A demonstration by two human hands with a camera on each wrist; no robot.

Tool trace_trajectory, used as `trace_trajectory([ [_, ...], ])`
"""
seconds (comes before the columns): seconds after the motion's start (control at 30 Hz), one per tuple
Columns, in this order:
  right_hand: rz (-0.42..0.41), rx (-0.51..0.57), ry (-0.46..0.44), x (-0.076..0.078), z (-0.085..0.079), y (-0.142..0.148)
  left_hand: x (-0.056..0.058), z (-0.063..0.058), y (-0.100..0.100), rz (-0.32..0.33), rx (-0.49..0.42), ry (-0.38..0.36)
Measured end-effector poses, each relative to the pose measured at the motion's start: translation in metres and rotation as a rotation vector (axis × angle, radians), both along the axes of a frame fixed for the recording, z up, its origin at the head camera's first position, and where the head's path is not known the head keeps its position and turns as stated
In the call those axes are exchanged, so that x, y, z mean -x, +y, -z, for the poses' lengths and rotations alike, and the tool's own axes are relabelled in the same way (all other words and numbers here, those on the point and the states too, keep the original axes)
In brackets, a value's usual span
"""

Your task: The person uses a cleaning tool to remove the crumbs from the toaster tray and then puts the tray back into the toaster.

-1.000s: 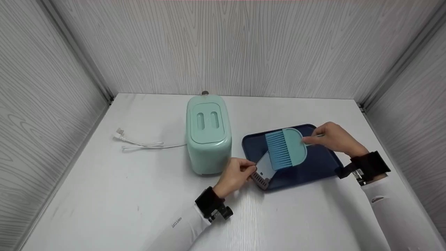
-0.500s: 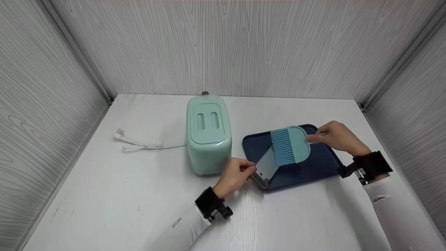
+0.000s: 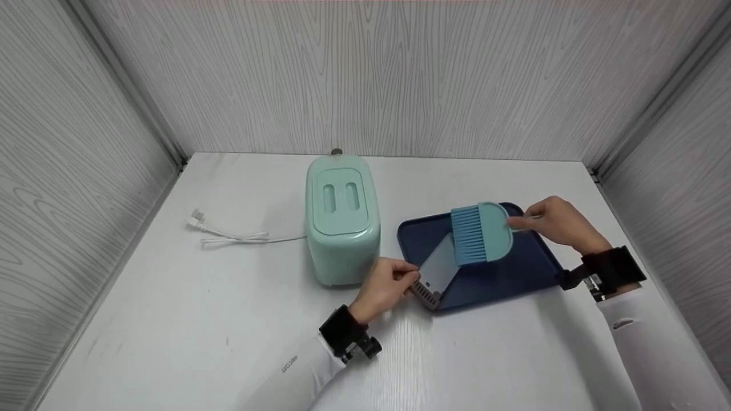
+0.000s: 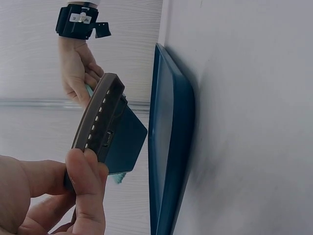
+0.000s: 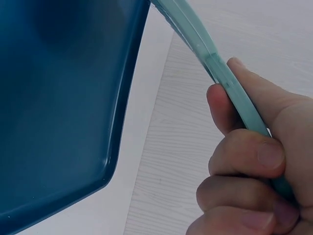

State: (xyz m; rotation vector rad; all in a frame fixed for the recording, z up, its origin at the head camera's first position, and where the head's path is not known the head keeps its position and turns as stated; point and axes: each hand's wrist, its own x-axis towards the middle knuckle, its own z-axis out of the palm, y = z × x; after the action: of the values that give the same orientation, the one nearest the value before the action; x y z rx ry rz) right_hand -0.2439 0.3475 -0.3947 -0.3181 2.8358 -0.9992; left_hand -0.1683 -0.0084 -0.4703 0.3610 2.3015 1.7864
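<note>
My left hand pinches the brown slotted end of a flat grey panel, which slants over the tray; its far end is behind the bristles. In the left wrist view, thumb and fingers clasp the panel's brown edge. With my right hand I grip the thin handle of a mint brush with blue bristles. The bristles overlap the panel's far end; whether they touch it, I cannot tell. In the right wrist view, curled fingers wrap the mint handle. Beneath both lies a dark blue tray.
A mint box-shaped appliance with two slots on top stands left of the tray. Its white cable lies bundled on the white table. Grey wood-grain walls enclose the back and sides.
My right hand has drawn the brush up and to the right, towards the panel's far end, uncovering more of the panel. My left hand and the panel have stayed put.
</note>
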Motion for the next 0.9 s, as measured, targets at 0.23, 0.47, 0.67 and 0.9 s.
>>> trace_trajectory([
  [0.23,0.037,-0.034,-0.008,0.002,0.0,0.004,0.0,0.0,0.0,-0.002,-0.009,0.002],
  [0.47,0.038,-0.053,-0.007,0.003,0.002,0.01,0.0,0.001,-0.001,0.012,-0.011,0.029],
  [0.67,0.069,-0.062,-0.013,0.002,0.002,0.013,0.0,0.0,0.0,0.003,-0.009,0.005],
  [0.9,0.073,-0.066,-0.024,0.002,0.002,0.016,0.0,0.0,0.0,0.0,-0.018,-0.012],
])
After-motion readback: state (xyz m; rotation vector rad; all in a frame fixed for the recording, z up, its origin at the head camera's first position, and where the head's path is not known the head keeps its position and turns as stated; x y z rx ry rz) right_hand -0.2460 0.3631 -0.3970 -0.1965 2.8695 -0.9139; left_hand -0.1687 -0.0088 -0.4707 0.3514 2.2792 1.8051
